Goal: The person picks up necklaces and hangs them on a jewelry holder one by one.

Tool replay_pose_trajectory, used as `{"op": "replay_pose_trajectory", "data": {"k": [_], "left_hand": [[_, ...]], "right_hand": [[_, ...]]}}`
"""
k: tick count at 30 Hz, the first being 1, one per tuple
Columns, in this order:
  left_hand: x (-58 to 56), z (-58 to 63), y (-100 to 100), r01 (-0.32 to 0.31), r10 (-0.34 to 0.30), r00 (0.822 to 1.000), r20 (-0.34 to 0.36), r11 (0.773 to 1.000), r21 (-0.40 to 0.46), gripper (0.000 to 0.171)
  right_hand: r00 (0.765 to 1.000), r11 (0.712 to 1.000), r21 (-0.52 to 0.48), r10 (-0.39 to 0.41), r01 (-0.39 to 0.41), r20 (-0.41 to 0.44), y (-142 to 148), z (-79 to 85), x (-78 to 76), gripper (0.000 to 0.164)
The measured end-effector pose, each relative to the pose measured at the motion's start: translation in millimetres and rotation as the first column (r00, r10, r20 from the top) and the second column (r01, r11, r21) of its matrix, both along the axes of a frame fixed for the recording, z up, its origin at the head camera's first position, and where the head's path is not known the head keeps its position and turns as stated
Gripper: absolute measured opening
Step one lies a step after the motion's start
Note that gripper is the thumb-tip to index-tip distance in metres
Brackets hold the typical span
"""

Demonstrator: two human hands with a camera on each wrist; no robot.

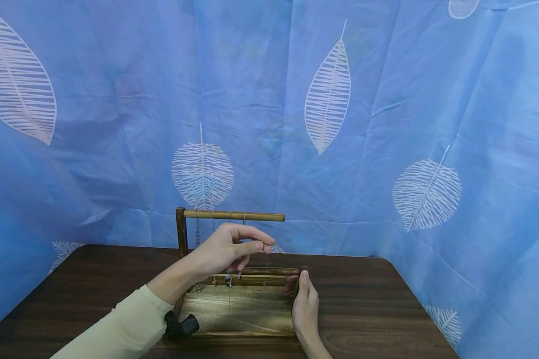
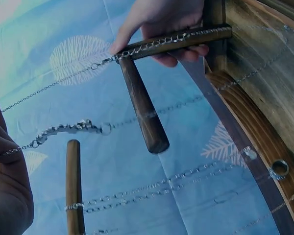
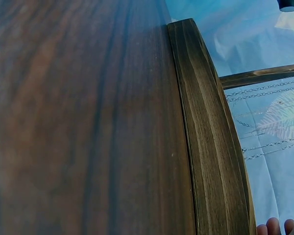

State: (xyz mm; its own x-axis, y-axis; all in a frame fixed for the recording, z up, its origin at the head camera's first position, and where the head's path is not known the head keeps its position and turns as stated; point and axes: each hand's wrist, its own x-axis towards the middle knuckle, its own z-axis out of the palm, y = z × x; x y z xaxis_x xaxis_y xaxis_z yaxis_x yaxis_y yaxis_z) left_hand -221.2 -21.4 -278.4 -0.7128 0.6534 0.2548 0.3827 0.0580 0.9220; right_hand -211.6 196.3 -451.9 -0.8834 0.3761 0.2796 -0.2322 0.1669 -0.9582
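Note:
A wooden jewelry stand (image 1: pixel 233 333) stands on the table with several silver chains hanging from its top bar (image 1: pixel 256 217). My left hand (image 1: pixel 231 248) is raised in front of that bar. Its thumb and fingers pinch a thin silver chain necklace (image 2: pixel 68 129), which has a sparkling curved section and a small ring near the fingers. The necklace stretches across to the stand in the left wrist view. My right hand (image 1: pixel 306 306) grips the stand's right side at the end of the lower bar (image 1: pixel 269 271), thumb on top.
Small pendants (image 1: pixel 228 280) dangle over the lower tray part. The dark wood table (image 1: pixel 368 304) spreads to both sides, and a blue cloth (image 1: pixel 269 99) with white leaf prints hangs behind it. The stand's side piece (image 3: pixel 210 127) lies along the tabletop.

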Motion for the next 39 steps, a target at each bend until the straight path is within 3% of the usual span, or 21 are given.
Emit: {"op": "replay_pose_trajectory", "data": {"k": [11, 22, 30, 39], "left_hand": [[-7.9, -4.3, -30, -0.048, 0.048, 0.999, -0.003, 0.999, 0.001, 0.026], [-13.3, -4.5, -63, -0.154, 0.154, 0.988, -0.013, 0.988, 0.015, 0.028], [-19.3, -10.1, -75, -0.229, 0.229, 0.973, -0.007, 0.973, 0.006, 0.028], [-28.1, -11.2, -77, -0.240, 0.240, 0.971, 0.008, 0.970, 0.044, 0.032]], "right_hand": [[1.000, 1.000, -0.009, 0.011, -0.011, 0.005, 1, -0.2, -0.6, 0.066], [1.000, 1.000, -0.021, 0.017, -0.016, 0.012, 1, -1.6, -1.3, 0.061], [1.000, 1.000, -0.026, 0.015, -0.015, 0.002, 1, -2.5, -0.2, 0.062], [1.000, 1.000, -0.017, 0.020, -0.020, 0.003, 1, -1.0, -1.4, 0.065]]}}
